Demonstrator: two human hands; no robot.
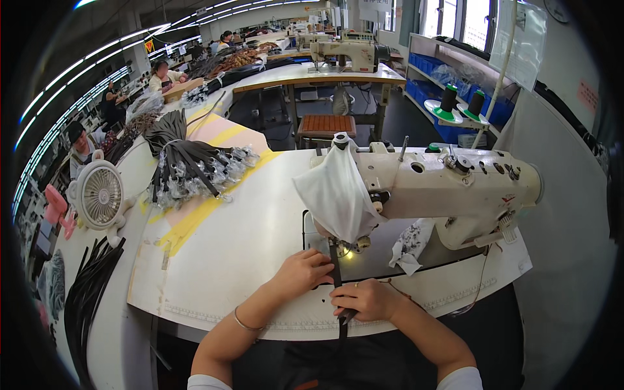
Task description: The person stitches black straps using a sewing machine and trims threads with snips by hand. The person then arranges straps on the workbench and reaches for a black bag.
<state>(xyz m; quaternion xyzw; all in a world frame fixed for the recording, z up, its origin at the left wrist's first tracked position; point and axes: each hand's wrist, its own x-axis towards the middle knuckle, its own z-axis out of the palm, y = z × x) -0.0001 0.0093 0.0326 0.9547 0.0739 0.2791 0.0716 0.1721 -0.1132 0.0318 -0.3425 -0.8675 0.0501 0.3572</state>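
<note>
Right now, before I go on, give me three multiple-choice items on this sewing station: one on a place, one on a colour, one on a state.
1. Where does the small fan stand?
A. On the table to the left of the sewing machine
B. On top of the sewing machine
C. On the floor under the table

2. What colour is the narrow strap under the hands?
A. White
B. Black
C. Yellow

3. What is the left hand doing?
A. Hanging off the table edge
B. Lifting the white cloth
C. Lying flat on the table, fingers against the strap

Answers:
1 A, the fan sits on the left worktop, apart from the sewing machine.
2 B, the strap shows dark against the pale table.
3 C, it lies palm down by the strap, while the right hand pinches the strap nearer the table edge.
</note>
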